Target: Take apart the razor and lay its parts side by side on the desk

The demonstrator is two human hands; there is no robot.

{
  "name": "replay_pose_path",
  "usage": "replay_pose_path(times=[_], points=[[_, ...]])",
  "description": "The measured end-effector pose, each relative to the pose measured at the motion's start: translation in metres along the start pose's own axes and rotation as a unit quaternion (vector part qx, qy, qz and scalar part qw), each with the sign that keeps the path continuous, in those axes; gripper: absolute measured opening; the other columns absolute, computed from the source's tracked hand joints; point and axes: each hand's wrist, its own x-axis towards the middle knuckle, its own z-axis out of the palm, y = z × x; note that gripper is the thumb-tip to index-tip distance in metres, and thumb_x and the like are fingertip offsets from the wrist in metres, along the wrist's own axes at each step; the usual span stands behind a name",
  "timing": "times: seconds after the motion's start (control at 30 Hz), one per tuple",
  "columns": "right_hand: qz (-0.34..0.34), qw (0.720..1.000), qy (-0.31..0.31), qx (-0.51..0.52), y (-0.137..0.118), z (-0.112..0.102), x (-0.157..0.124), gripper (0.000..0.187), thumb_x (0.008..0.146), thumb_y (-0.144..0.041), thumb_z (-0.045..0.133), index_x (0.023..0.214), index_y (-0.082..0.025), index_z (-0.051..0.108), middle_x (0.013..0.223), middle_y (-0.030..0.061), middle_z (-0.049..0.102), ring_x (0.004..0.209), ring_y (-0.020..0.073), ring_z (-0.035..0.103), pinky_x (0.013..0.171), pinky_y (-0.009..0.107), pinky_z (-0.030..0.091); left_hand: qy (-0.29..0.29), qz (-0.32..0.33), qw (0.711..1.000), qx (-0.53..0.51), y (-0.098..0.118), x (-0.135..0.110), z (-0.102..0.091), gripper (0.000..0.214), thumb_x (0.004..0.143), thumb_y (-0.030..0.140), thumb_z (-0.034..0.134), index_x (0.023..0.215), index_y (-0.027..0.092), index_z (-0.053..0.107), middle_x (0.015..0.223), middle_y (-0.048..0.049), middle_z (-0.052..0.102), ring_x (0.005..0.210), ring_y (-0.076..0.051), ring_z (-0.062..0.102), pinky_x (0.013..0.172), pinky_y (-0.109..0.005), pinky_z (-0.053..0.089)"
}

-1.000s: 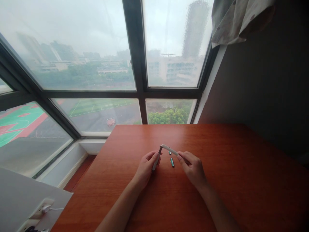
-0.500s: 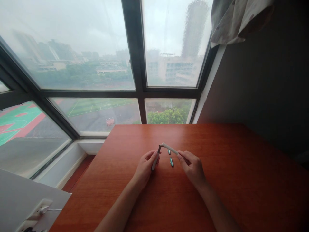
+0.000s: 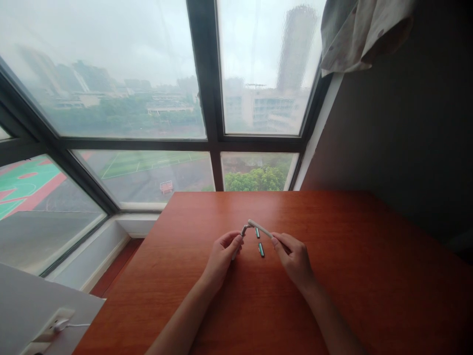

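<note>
Handle [image 3: 243, 230] and stick [image 3: 261, 229] seem to meet above the table [image 3: 151, 266], pinched in our left hand [image 3: 220, 254] and right hand [image 3: 295, 254] respectively. Against half a second ago, we seem to have rolled the handle slightly, giving the stick another side; the handle's long axis leans up rightward, top end pointing away from us.

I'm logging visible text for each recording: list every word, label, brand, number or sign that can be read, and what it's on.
None: no text can be read.
Grey stick in the left hand and pale stick in the right hand: too small to tell if marked.
Two small green-and-black pieces on the table: likewise too small.
Wall socket: no legible marking.
</note>
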Motion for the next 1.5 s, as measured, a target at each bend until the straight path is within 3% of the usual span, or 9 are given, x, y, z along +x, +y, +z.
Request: replay_pose_path(times=[0.5, 1.5], points=[[-0.007, 1.0, 0.011, -0.012, -0.0004, -0.0031, 0.0008, 0.028, 0.091, -0.033, 0.048, 0.094, -0.018, 0.072, 0.073, 0.0057, 0.067, 0.064, 0.0179, 0.06, 0.059, 0.026, 0.045, 0.023, 0.029, 0.999, -0.015, 0.0009, 0.0005, -0.0007, 0.035, 0.066, 0.041, 0.077, 0.09, 0.016, 0.07, 0.071, -0.0024, 0.064, 0.064, -0.012, 0.053, 0.059, -0.022, 0.04], [-0.008, 1.0, -0.013, 0.013, -0.0041, -0.0026, -0.0004, 0.028, 0.092, -0.032, 0.048, 0.096, -0.017, 0.07, 0.066, 0.0015, 0.056, 0.059, 0.0149, 0.051, 0.056, 0.025, 0.036, 0.012, 0.031, 0.999, -0.034, -0.0062, 0.0027, -0.0039, 0.03, 0.073, 0.038, 0.073, 0.093, 0.016, 0.068, 0.07, -0.0005, 0.06, 0.063, -0.01, 0.051, 0.058, -0.02, 0.038]])
